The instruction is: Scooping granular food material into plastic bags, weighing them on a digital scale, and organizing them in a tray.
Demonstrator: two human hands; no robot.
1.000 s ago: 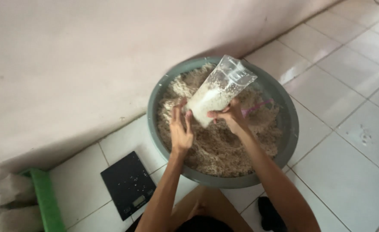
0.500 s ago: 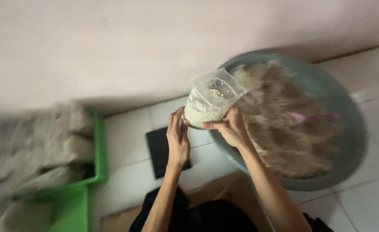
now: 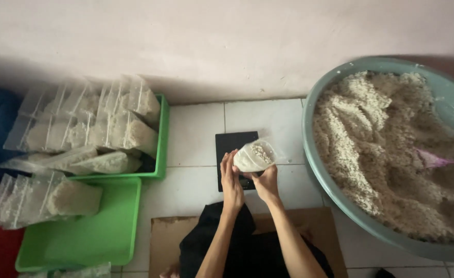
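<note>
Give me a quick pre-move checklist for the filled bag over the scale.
1. Clear bag held by both hands, left hand and right hand: ok.
2. Bag over black scale: ok.
3. Bag resting on the scale: cannot tell.
4. Scale readout visible: not ok, hands cover it.
5. Bag mouth sealed: cannot tell.
6. Space in front green tray: ok.

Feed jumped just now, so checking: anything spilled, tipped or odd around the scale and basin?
Nothing spilled. Both hands, left and right, hold the bag over the scale. One oddity: a pink utensil lies half-buried in the basin.
</note>
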